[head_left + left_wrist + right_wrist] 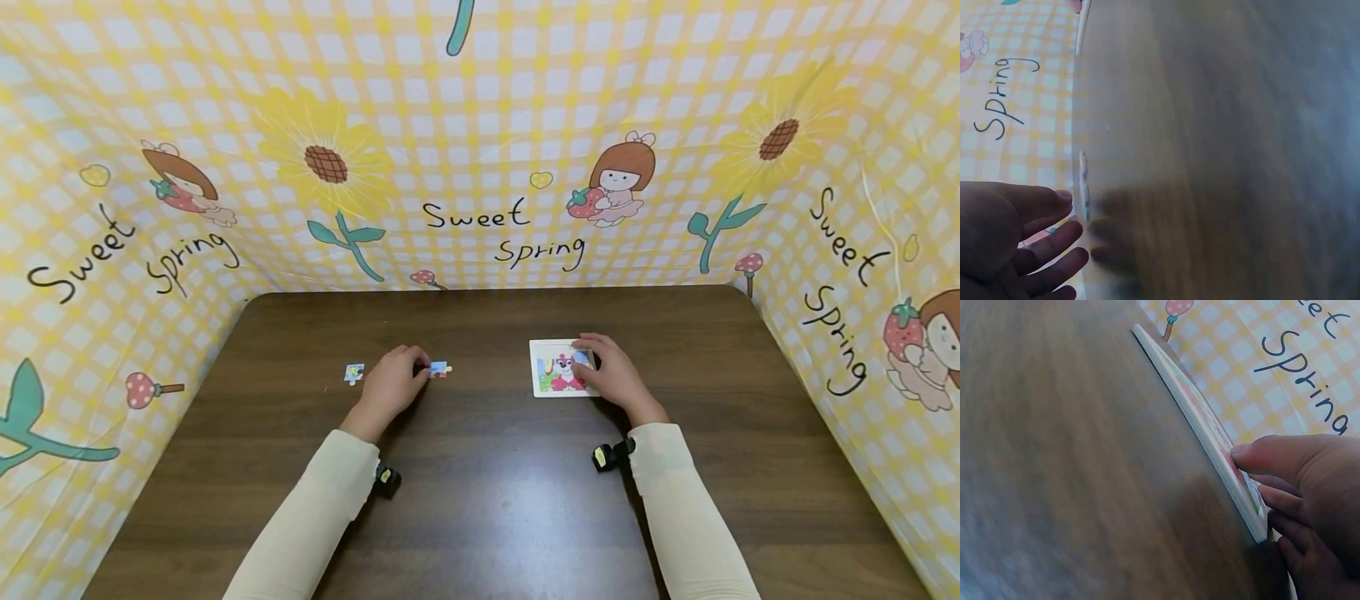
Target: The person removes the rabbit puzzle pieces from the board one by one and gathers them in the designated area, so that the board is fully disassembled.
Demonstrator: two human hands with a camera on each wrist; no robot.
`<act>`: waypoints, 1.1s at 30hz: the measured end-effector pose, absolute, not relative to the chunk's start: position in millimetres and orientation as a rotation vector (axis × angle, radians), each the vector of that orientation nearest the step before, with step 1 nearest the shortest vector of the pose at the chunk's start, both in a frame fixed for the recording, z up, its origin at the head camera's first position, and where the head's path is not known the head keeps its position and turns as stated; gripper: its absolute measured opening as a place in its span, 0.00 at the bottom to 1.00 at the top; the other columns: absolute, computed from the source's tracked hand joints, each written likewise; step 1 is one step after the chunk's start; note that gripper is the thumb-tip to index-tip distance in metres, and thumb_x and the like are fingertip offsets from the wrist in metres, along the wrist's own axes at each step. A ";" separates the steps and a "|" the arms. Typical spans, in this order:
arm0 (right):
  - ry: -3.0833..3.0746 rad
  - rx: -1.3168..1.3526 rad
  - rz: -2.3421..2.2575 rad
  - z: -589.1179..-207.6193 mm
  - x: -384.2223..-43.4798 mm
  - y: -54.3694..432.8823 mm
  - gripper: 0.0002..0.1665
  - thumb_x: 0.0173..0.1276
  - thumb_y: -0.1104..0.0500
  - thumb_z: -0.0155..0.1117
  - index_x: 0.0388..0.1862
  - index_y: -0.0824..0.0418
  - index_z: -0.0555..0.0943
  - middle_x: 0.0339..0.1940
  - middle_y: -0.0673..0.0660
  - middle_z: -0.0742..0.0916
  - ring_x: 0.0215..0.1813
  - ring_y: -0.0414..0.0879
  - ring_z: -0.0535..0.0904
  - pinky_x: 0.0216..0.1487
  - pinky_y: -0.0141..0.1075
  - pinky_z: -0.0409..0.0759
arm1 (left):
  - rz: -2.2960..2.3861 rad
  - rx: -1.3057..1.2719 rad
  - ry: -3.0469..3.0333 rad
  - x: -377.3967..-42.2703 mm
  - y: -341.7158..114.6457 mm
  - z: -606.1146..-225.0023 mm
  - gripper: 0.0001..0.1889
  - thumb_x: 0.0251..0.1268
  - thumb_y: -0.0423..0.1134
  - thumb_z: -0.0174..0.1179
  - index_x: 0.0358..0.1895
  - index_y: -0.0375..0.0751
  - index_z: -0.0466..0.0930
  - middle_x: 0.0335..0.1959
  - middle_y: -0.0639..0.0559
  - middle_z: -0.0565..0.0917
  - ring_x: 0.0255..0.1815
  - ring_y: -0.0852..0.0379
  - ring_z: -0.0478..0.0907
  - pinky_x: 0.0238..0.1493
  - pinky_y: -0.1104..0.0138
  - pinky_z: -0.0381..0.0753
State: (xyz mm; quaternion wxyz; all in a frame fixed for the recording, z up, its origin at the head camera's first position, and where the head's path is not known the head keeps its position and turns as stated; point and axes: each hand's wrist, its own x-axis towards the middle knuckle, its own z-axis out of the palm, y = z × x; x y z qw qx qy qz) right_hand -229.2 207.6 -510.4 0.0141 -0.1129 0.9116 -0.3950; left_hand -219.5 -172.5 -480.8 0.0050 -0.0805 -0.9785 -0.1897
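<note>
In the head view, my left hand [390, 382] has its thumb and index fingertips at the left edge of a small blue jigsaw piece [439, 368], pinching it low over the table. The left wrist view shows this jigsaw piece [1084, 181] edge-on by the thumb, the other fingers loosely bent. Left of that hand lies a second jigsaw piece [353, 372]. My right hand [613, 375] grips the right side of a white-framed jigsaw puzzle [557, 377] with a pink cartoon animal. Its thumb rests on the picture of the puzzle [1200, 434], with fingers round the far edge.
The brown wooden table [480, 492] has its back edge just beyond the puzzle. A yellow checked cloth [480, 150] printed with flowers and lettering walls off the back and both sides. Black cameras sit at both wrists.
</note>
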 end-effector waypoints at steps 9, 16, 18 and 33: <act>2.845 -0.365 -1.224 -513.7 -228.4 208.6 0.26 0.69 0.55 0.65 0.64 0.62 0.75 0.71 0.62 0.69 0.72 0.60 0.62 0.69 0.57 0.59 | -0.785 -0.287 -2.963 -216.2 -146.4 -469.9 0.08 0.67 0.42 0.62 0.44 0.45 0.81 0.45 0.47 0.80 0.46 0.49 0.79 0.48 0.54 0.78; 2.846 -0.384 -1.245 -510.0 -228.6 208.9 0.29 0.69 0.55 0.65 0.66 0.62 0.73 0.70 0.63 0.70 0.71 0.60 0.62 0.69 0.56 0.59 | -0.944 -0.358 -2.866 -211.3 -107.8 -466.5 0.07 0.67 0.42 0.62 0.45 0.47 0.82 0.47 0.50 0.80 0.50 0.50 0.79 0.50 0.56 0.77; 2.848 -0.386 -1.258 -510.1 -228.9 209.6 0.30 0.69 0.55 0.64 0.67 0.62 0.72 0.70 0.64 0.70 0.71 0.60 0.63 0.69 0.56 0.60 | -0.981 -0.373 -2.851 -210.3 -95.2 -466.5 0.08 0.67 0.42 0.62 0.46 0.47 0.82 0.47 0.50 0.81 0.51 0.50 0.78 0.51 0.57 0.77; 2.898 -0.429 -1.350 -518.4 -229.2 225.4 0.32 0.71 0.51 0.63 0.71 0.56 0.68 0.70 0.61 0.70 0.72 0.58 0.61 0.68 0.58 0.59 | -1.025 -0.501 -2.907 -221.4 -21.1 -463.6 0.16 0.68 0.47 0.60 0.55 0.47 0.79 0.54 0.50 0.77 0.55 0.54 0.75 0.56 0.58 0.76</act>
